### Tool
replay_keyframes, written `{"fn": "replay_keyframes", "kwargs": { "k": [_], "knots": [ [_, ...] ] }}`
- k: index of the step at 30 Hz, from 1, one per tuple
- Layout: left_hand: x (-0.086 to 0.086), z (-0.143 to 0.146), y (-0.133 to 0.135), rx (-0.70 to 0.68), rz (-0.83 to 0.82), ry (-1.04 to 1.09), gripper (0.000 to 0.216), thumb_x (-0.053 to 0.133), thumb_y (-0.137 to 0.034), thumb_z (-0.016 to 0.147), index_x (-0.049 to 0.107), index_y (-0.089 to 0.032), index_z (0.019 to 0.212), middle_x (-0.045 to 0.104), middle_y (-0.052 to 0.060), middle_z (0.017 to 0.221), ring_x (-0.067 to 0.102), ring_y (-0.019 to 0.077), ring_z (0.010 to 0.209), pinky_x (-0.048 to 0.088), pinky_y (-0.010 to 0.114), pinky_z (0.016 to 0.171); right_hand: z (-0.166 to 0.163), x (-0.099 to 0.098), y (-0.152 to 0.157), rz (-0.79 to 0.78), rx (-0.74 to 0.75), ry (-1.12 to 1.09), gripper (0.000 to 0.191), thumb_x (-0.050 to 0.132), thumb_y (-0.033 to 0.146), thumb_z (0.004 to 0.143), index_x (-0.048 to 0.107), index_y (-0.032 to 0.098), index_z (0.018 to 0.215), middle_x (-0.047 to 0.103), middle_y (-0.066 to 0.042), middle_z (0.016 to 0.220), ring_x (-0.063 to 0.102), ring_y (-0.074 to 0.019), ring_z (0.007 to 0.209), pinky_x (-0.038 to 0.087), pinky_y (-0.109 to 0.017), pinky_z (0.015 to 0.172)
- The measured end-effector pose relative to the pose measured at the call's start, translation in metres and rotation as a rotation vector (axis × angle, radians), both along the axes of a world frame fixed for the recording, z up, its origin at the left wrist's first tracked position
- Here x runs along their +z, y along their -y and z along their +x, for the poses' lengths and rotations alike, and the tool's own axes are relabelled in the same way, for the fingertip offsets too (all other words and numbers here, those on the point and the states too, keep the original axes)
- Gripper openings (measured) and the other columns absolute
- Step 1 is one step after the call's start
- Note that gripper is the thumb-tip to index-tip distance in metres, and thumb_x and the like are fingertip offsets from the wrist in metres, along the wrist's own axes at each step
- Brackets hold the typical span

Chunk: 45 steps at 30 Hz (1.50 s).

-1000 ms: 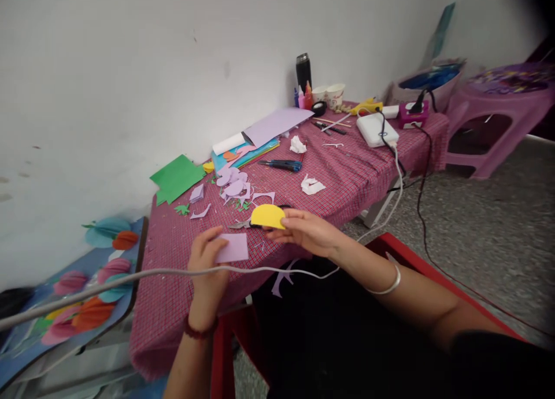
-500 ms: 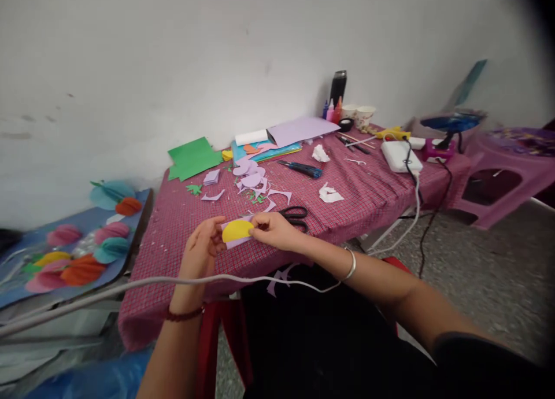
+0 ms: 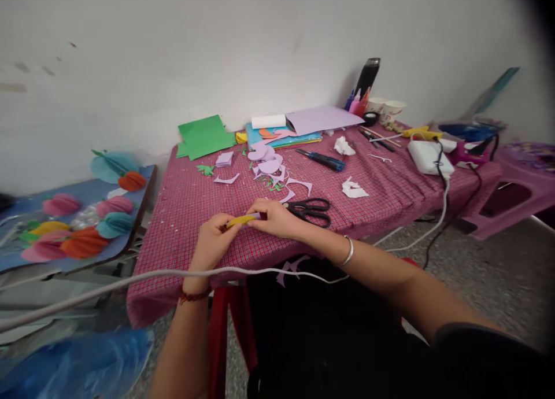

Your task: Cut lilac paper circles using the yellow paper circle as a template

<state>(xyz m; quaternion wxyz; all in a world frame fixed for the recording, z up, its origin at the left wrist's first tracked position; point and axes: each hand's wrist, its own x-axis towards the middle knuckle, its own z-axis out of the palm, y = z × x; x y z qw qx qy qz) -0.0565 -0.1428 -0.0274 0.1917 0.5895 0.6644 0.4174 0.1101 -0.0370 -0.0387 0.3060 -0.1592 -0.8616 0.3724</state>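
Note:
My left hand (image 3: 213,237) and my right hand (image 3: 277,218) pinch a yellow half-round paper piece (image 3: 241,220) from both ends, together with a lilac paper slip under it, just above the red checked tablecloth (image 3: 182,214). The paper lies nearly flat, seen edge-on. Black scissors (image 3: 313,209) lie on the cloth just right of my right hand. A silver bangle is on my right wrist and a red thread on my left.
Lilac paper cut-outs (image 3: 266,165), green sheets (image 3: 204,135), a stack of coloured paper (image 3: 299,127), a blue craft knife (image 3: 323,159), cups (image 3: 388,109), a black flask (image 3: 366,78) and a white adapter (image 3: 427,156) lie on the table. A board with paper flowers (image 3: 78,225) leans at left. A cable (image 3: 130,280) crosses in front.
The yellow piece was laid onto the lilac slip, and both hands brought the pair together and lowered it flat near the cloth. The view shifted right to left across the table.

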Motion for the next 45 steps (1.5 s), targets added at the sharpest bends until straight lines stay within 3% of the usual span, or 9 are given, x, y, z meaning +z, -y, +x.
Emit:
{"fn": "replay_keyframes", "kwargs": {
  "k": [4,12,19,23,28,31,37,45],
  "knots": [
    [-0.008,-0.01,0.001,-0.009,-0.058,0.03,0.019,0.067,-0.033,0.072,0.068,-0.017,0.083,0.061,0.0,0.066,0.052,0.0148,0.061,0.038,0.025,0.057,-0.003,-0.001,0.0,0.02,-0.035,0.035,0.005,0.059,0.012,0.081,0.064,0.014,0.08,0.058,0.0,0.074,0.052,-0.0121,0.071,0.037,-0.023,0.068],
    [-0.02,-0.018,0.001,-0.047,-0.024,0.339,0.021,0.068,-0.032,0.073,0.065,-0.017,0.088,0.06,-0.001,0.069,0.052,0.0127,0.061,0.037,0.024,0.059,-0.001,-0.002,0.001,0.054,-0.026,0.062,0.004,0.062,0.013,0.079,0.064,0.013,0.082,0.059,-0.001,0.076,0.052,-0.0128,0.072,0.037,-0.024,0.069],
    [-0.02,-0.011,-0.001,-0.049,-0.045,0.209,0.019,0.067,-0.032,0.073,0.065,-0.017,0.084,0.052,-0.003,0.06,0.045,0.0122,0.055,0.032,0.024,0.053,0.004,0.0,0.003,0.07,-0.036,0.059,0.012,0.064,0.023,0.08,0.063,0.014,0.087,0.06,-0.001,0.078,0.052,-0.0128,0.071,0.035,-0.023,0.065],
    [-0.02,-0.009,-0.003,0.036,-0.03,-0.061,0.012,0.063,-0.03,0.074,0.062,-0.018,0.071,0.045,-0.005,0.052,0.041,0.0123,0.051,0.029,0.024,0.05,0.003,-0.001,0.003,0.133,-0.056,0.106,0.007,0.062,0.02,0.082,0.06,0.014,0.08,0.056,0.0,0.073,0.048,-0.012,0.067,0.032,-0.023,0.063],
    [-0.015,-0.002,-0.003,0.09,0.103,-0.292,0.017,0.056,-0.03,0.08,0.057,-0.019,0.066,0.048,-0.003,0.058,0.045,0.0135,0.056,0.032,0.025,0.055,0.003,-0.002,0.002,0.164,-0.08,0.114,0.012,0.055,0.02,0.086,0.057,0.015,0.076,0.055,0.0,0.072,0.047,-0.0129,0.069,0.031,-0.023,0.065],
    [-0.016,-0.004,-0.004,0.037,0.058,-0.336,0.012,0.057,-0.03,0.078,0.06,-0.019,0.072,0.053,-0.002,0.064,0.048,0.0146,0.059,0.033,0.026,0.056,0.002,-0.003,0.002,0.182,-0.084,0.138,0.008,0.057,0.016,0.084,0.058,0.016,0.077,0.057,-0.001,0.075,0.048,-0.0139,0.072,0.031,-0.024,0.068],
    [-0.021,-0.012,-0.005,0.023,0.005,-0.162,0.015,0.056,-0.031,0.078,0.058,-0.019,0.071,0.045,-0.005,0.055,0.043,0.013,0.053,0.032,0.024,0.053,0.002,-0.002,0.002,0.169,-0.128,0.172,0.007,0.058,0.017,0.081,0.058,0.016,0.075,0.057,-0.002,0.074,0.047,-0.0142,0.07,0.03,-0.024,0.065],
    [-0.011,-0.008,0.0,0.03,0.018,0.201,0.034,0.047,-0.037,0.088,0.056,-0.019,0.06,0.054,0.0,0.053,0.046,0.0117,0.048,0.034,0.024,0.048,0.002,-0.004,-0.001,0.036,-0.165,0.162,0.014,0.058,0.019,0.081,0.054,0.016,0.068,0.05,0.003,0.064,0.042,-0.0111,0.06,0.026,-0.023,0.058]
  ]
}}
